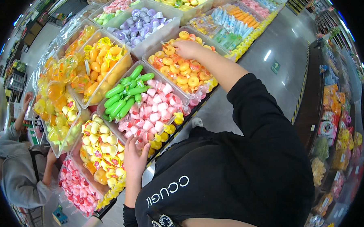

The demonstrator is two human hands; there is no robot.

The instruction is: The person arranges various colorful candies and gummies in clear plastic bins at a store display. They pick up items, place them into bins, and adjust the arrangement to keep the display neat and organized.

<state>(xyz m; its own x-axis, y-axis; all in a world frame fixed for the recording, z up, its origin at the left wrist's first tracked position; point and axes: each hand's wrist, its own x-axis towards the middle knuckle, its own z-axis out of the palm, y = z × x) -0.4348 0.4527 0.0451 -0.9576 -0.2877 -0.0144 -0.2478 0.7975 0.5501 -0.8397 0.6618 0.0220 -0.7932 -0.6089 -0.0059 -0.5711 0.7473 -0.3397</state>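
Observation:
My right hand [187, 49] reaches over the far part of a clear bin of yellow-orange ring-shaped wrapped sweets [182, 80]. Its fingertips touch the sweets there; whether they pinch one is hidden. Lower down, my left hand [135, 156] rests at the near edge of a bin of pink-and-white jelly cups [154, 108]. A pink cup shows between its thumb and fingers, but a grip cannot be made out. Long green balloon-like packs [123, 97] lie at the far left of that same bin.
Other bins hold yellow jelly cups [102, 138], pink sweets [77, 185], orange egg-shaped packs [99, 60] and purple cups [141, 24]. Yellow duck-like trim [164, 134] lines the display's near edge. At left, a person in grey [23, 172] stands beside the display. Shelves of packets [334, 116] run along the right.

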